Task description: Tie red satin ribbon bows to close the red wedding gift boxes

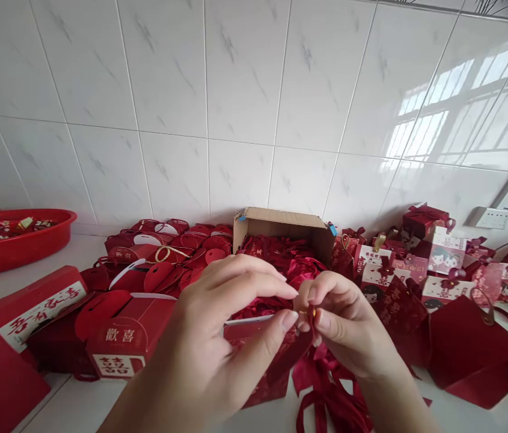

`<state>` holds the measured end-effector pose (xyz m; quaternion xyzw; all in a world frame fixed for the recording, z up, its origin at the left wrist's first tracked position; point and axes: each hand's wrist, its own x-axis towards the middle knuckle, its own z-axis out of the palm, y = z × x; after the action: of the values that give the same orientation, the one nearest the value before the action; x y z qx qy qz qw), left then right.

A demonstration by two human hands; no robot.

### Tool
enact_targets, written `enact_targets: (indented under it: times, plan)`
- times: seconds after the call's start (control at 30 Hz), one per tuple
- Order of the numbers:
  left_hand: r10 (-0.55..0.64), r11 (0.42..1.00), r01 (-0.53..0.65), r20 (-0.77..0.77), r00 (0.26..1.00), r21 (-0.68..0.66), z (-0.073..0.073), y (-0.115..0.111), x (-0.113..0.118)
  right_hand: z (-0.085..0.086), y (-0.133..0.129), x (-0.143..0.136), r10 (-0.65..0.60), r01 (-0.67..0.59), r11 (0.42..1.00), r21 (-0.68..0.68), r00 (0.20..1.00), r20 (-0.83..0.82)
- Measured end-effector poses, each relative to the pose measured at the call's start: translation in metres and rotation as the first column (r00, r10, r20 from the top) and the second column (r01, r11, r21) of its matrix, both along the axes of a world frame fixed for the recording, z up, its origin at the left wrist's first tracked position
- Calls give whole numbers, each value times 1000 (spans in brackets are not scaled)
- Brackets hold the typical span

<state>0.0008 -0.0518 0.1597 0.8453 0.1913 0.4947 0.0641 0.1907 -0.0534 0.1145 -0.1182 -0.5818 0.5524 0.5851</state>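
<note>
In the head view, my right hand (348, 325) pinches a small dark red ribbon piece with a bit of gold (311, 314) between thumb and fingers. My left hand (226, 325) comes in from the left, its thumb and index fingertips close together at the gold bit; whether they grip it is too small to tell. Below and behind both hands stands a red box (272, 373), partly hidden by my left hand. Loose dark red ribbons (330, 391) lie on the white surface under my right hand.
An open cardboard box (281, 218) of red items stands by the tiled wall. Red gift boxes (122, 331) crowd the left, finished-looking boxes (445, 252) the right. A red basin (19, 249) of small packets sits far left; a power strip (490, 218) is right.
</note>
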Motion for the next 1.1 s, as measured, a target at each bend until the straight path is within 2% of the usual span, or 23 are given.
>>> enact_targets:
  times: [0.1, 0.2, 0.33, 0.43, 0.63, 0.8, 1.0, 1.1]
  plan:
    - [-57, 998, 58, -19, 998, 33, -4, 0, 4, 1, -6, -2, 104, -108, 991, -80, 993, -48]
    - [-102, 988, 105, -27, 994, 112, -6, 2, 5, 2, -10, -2, 154, -160, 977, -140, 987, -54]
    - [-110, 970, 120, -60, 992, 211, -2, 5, 5, -2, -10, -3, 239, -251, 951, -181, 967, -89]
    - [-74, 956, 92, -73, 995, 277, 0, 7, 5, -4, -9, -4, 247, -264, 950, -168, 962, -113]
    - [46, 921, -34, -21, 999, 387, -3, 5, 2, -6, -11, -9, 162, -171, 984, -55, 976, -144]
    - [130, 931, -128, 15, 991, 342, -4, -1, 7, -10, -13, -10, -47, 59, 993, 106, 992, -115]
    - [129, 944, -150, 89, 988, 295, -8, -4, 15, -9, -12, -8, -203, 212, 949, 234, 977, -62]
    - [42, 969, -62, 88, 995, 237, -9, -1, 13, -5, -15, -8, -223, 226, 950, 215, 974, -37]
